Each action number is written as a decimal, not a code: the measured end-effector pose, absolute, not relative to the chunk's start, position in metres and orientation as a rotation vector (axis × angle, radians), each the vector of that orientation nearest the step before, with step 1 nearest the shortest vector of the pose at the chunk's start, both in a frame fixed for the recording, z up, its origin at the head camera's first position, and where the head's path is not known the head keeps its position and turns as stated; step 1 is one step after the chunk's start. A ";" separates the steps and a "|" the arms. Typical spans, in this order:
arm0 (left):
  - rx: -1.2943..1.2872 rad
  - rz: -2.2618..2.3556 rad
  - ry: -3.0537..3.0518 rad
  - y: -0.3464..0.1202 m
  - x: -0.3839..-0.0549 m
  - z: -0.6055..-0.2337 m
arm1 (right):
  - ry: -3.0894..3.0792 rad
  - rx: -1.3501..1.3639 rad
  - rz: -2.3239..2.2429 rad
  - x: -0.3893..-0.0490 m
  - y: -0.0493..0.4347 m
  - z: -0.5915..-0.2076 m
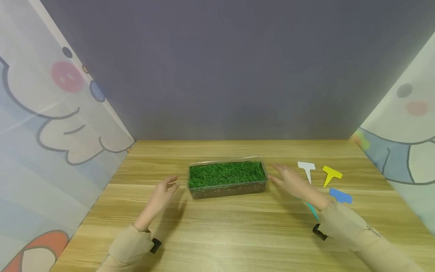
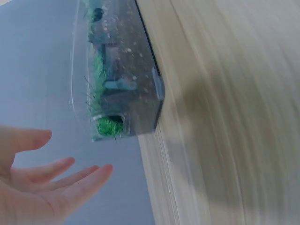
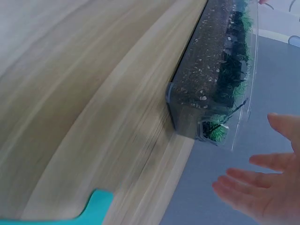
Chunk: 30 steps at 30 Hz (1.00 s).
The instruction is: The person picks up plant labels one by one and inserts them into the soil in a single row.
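"Where is the box point(image 1: 229, 190) sitting?"

"It's resting on the table point(image 1: 221, 234) between the two hands: just right of the left hand point(image 1: 164, 193), just left of the right hand point(image 1: 292, 181). Grass point(image 1: 227, 173) is filling its top, and soil point(image 3: 199, 61) is showing through the clear wall."

"Are the hands gripping it?"

"Neither one. The left hand is holding its fingers apart, and a gap is showing between them and the box. The right hand is spreading its fingers too; from the head they're seeming almost to meet the box's end, but its wrist view is showing a gap."

"What's lying beyond the right hand?"

"The white tag point(image 1: 306, 166) is lying just right of it, the yellow tag point(image 1: 331, 174) farther right. The blue tag point(image 1: 341, 195) is lying right of the wrist, its lower part hiding behind the sleeve point(image 1: 353, 230)."

"And the teal tag point(image 1: 312, 210)?"

"It's lying below the right hand, which is covering part of it; the right wrist view is cutting it off too."

"Anything else cropped?"

"Each wrist view is cutting off its own hand at the side and the box's far end at the top."
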<state>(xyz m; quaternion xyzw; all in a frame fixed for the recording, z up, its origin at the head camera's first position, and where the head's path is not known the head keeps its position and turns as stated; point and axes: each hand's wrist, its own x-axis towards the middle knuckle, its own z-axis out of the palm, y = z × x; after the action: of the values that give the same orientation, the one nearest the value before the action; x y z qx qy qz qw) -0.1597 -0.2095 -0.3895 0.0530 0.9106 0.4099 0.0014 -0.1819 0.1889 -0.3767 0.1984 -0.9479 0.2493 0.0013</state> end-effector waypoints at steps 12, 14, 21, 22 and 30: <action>0.045 1.522 2.727 -0.195 -0.171 -0.390 | -2.926 0.568 1.178 -0.208 0.175 -0.383; 0.037 1.555 2.690 -0.193 -0.173 -0.392 | -2.912 0.562 1.204 -0.209 0.174 -0.384; 0.021 1.579 2.683 -0.188 -0.179 -0.398 | -2.885 0.488 1.363 -0.209 0.172 -0.385; 0.015 1.580 2.685 -0.187 -0.180 -0.398 | -2.880 0.477 1.385 -0.209 0.171 -0.385; -0.048 1.631 2.635 -0.185 -0.183 -0.398 | -2.857 0.378 1.548 -0.209 0.171 -0.384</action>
<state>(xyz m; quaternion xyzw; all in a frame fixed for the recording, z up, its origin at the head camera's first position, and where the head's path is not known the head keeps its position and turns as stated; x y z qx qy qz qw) -0.1826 -0.1848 -0.3978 -0.0153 0.8499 0.5262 0.0210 -0.2087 0.1709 -0.3838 0.1152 -0.8715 0.4723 -0.0649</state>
